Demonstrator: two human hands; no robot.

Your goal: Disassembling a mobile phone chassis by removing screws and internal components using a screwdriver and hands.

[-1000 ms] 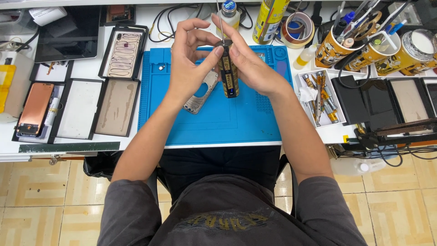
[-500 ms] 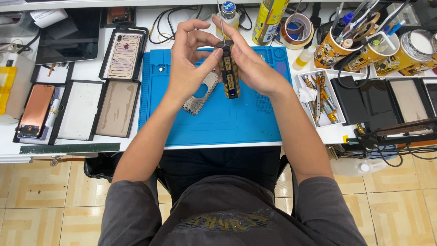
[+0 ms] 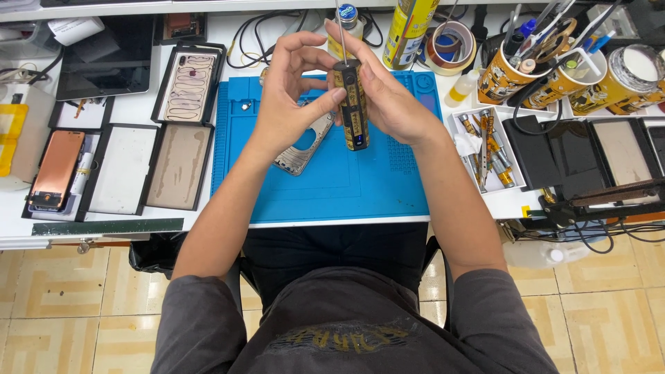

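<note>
Above the blue mat [image 3: 332, 187], both hands grip a black-and-gold electric screwdriver [image 3: 353, 104] upright, right hand [image 3: 391, 100] wrapping its body, left hand [image 3: 287, 97] pinching its top, apparently seating the bit, which next calls for a steady push.

Matt blue rubbery mat [image 3: 360, 187], shiny metal phone frame [image 3: 305, 145], glossy patterned screwdriver handle [image 3: 354, 104]
</note>
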